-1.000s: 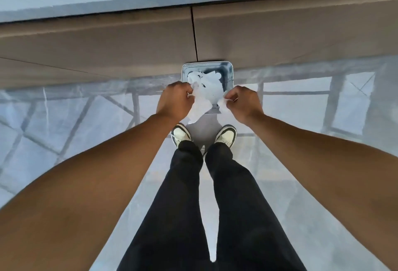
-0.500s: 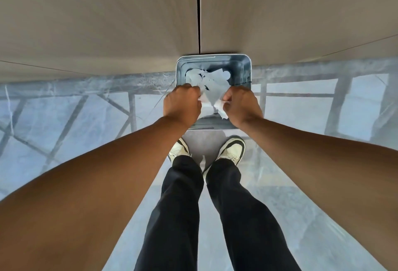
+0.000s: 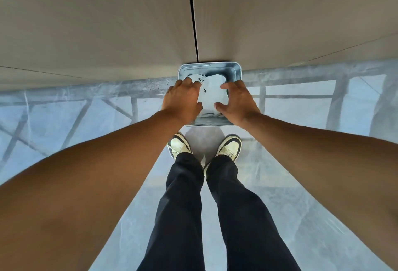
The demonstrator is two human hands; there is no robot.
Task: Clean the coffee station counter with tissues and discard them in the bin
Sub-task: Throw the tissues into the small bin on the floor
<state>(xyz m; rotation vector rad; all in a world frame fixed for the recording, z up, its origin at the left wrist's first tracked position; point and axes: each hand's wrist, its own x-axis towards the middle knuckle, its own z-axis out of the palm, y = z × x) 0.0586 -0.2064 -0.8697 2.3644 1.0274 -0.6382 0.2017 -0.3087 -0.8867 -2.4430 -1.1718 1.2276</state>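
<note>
You are hovering two hands, left hand (image 3: 182,100) and right hand (image 3: 237,103), fingers spread open, over one bin (image 3: 233,72) holding crumpled tissues (image 3: 212,93).

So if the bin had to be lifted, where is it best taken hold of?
Probably by the two short sides of the bin's rim, one hand per side, from above: the rectangular mouth is open, and the tissues lie mid-bin, leaving the rim bare.
</note>
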